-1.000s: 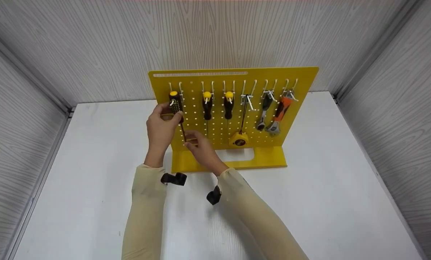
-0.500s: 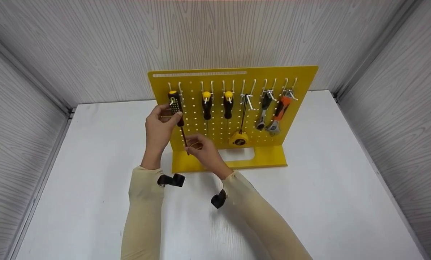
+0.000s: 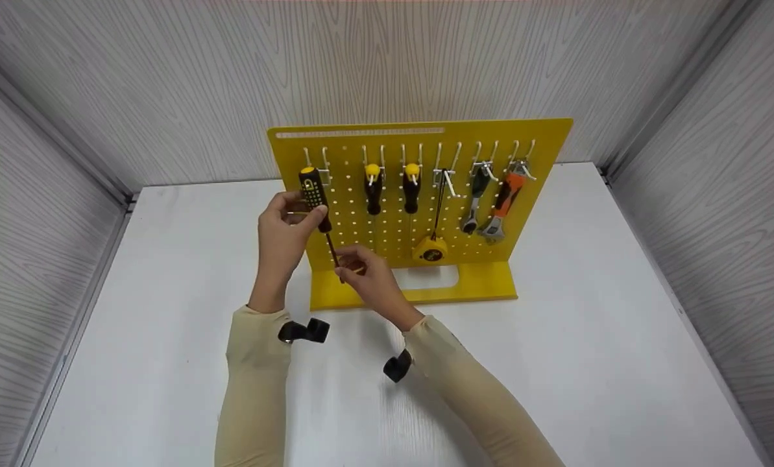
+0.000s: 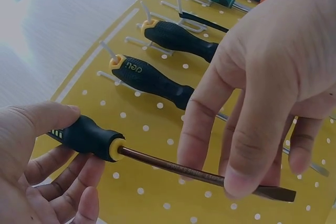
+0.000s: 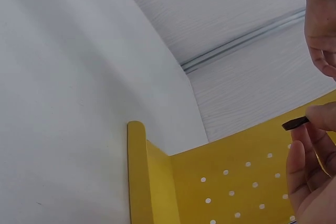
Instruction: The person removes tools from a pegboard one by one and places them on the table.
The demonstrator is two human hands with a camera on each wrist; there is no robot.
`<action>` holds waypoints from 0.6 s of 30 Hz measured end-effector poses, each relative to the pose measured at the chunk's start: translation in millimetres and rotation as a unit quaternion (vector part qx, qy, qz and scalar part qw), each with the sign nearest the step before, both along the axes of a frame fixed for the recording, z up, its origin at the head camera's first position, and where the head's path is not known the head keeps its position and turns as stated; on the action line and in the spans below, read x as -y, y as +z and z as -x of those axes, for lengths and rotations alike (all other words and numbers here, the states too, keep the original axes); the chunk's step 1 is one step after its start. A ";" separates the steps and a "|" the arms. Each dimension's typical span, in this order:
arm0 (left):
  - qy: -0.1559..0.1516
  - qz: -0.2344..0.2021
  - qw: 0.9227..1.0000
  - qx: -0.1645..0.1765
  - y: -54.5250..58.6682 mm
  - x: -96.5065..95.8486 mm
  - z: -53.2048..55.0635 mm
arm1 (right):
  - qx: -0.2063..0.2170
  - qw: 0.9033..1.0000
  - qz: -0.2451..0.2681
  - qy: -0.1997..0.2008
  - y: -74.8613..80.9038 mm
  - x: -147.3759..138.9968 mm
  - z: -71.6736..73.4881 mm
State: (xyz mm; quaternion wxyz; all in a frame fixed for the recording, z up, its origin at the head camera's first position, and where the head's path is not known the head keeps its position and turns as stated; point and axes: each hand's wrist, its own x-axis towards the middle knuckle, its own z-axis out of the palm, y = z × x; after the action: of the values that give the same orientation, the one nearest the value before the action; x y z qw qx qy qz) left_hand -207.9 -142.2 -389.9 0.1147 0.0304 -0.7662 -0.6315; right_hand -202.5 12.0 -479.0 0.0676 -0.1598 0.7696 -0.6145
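Note:
A flat-blade screwdriver (image 3: 313,193) with a black and yellow handle slants in front of the left end of a yellow pegboard (image 3: 387,243). My left hand (image 3: 283,227) grips its handle between thumb and fingers. Down at the dark shaft, my right hand (image 3: 375,280) pinches it just above the flat tip. In the left wrist view the thumb of the right hand (image 4: 268,87) lies over the shaft (image 4: 168,166), and the left hand (image 4: 42,145) wraps the handle. The tip (image 5: 295,123) pokes out past the right fingers in the right wrist view.
Two more screwdrivers (image 3: 374,191) hang on white hooks. Further right hang a yellow tape measure (image 3: 431,250) on a black cord, a ratchet-like wrench (image 3: 476,200) and an orange-handled adjustable wrench (image 3: 507,201). The board stands on a white table (image 3: 588,311) between panelled walls.
The screwdriver has come off its hook and moved slightly down and toward me, its tip swinging rightward. Both hands have travelled with it; the right hand stays near the tip.

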 end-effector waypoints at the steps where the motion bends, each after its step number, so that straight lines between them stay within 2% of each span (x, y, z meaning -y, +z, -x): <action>1: -0.002 -0.002 1.000 -0.004 0.4 0.2 -1.1 | -0.002 1.000 0.001 0.000 0.1 -0.3 -0.5; 10: -0.008 -0.011 1.000 -0.010 1.7 1.1 -9.0 | -0.012 1.000 -0.012 0.005 2.9 -10.2 -4.7; 18: -0.013 0.005 1.000 -0.018 4.1 -0.4 -21.4 | -0.039 0.999 -0.026 0.016 3.1 -17.5 -10.0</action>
State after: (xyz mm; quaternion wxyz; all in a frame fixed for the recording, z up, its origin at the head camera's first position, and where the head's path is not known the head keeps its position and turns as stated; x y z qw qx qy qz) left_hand -186.5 -141.8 -385.8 0.1203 0.0087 -0.7677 -0.6294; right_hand -192.6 29.5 -475.8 0.0510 -0.1939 0.7851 -0.5860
